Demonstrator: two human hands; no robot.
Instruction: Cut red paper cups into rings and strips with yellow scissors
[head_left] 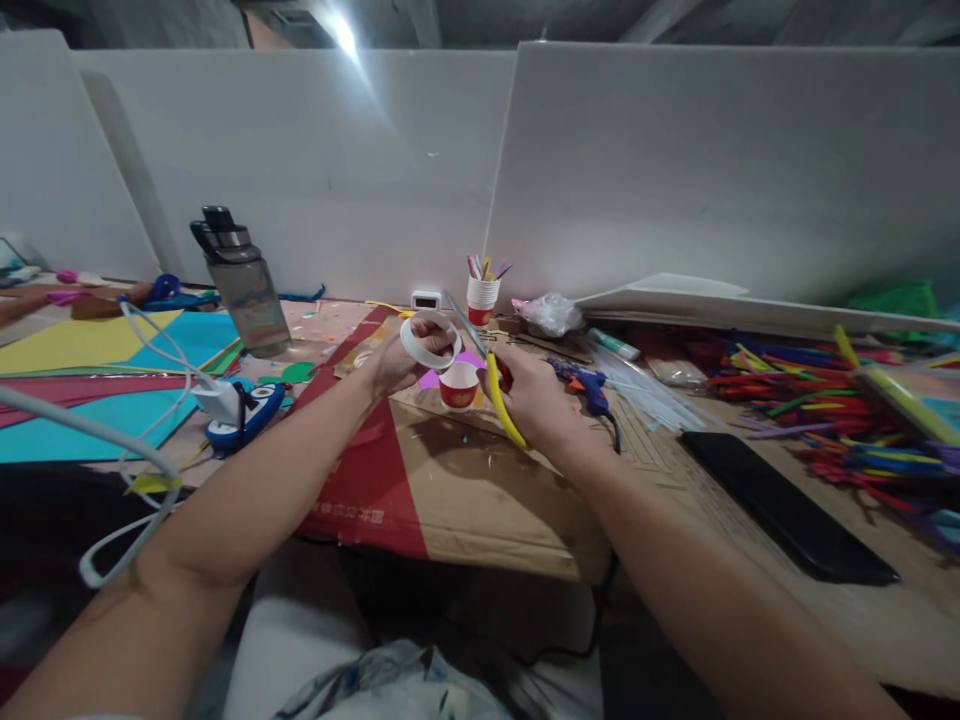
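My left hand is closed on a white ring, its fingers reaching inside the loop. Whether the ring is cut paper or a roll of tape I cannot make out. In my right hand is a pair of scissors with yellow handles, its blades pointing up and away toward the ring. Just below and between both hands, a short red and white paper cup stands on the cardboard. Purple paper lies behind the cup.
Behind stand a stack of paper cups with pens and a small white device. A water bottle, colored sheets and a blue power strip are left. Rightward lie a glue gun, phone and pipe cleaners.
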